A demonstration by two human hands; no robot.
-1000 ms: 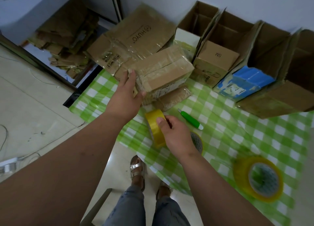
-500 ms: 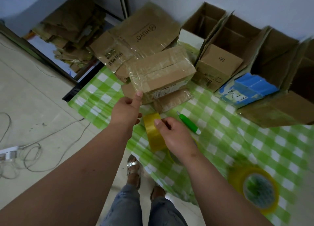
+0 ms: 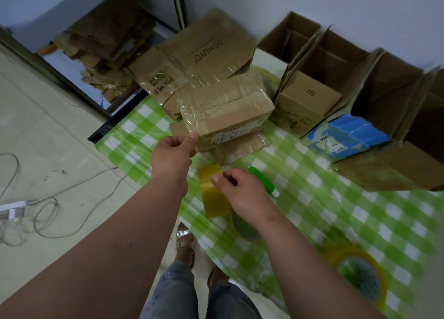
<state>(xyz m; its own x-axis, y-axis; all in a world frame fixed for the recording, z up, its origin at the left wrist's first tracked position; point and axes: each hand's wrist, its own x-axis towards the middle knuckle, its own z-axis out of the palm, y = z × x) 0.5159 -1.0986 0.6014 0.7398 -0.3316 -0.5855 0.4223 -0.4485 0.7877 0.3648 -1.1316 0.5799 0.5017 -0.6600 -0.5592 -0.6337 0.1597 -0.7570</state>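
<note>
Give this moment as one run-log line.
left hand: thumb on corner of taped brown cardboard box | right hand: grips yellow tape roll | green-handled knife: on checked tablecloth

Both arms are bare and reach forward and down from the bottom edge of the view, the left forearm the longer in frame. The left hand (image 3: 171, 155) is seen from the back, wrist straight, fingers curled under the palm. Its thumb points up, the tip set against the near lower corner of the taped box (image 3: 225, 107). Whether the fingers pinch anything there is hidden. The right hand (image 3: 242, 193) sits lower and nearer the body, just beside the left. It grips the tape roll (image 3: 212, 191), thumb laid on the outer face and fingers curled inside.
</note>
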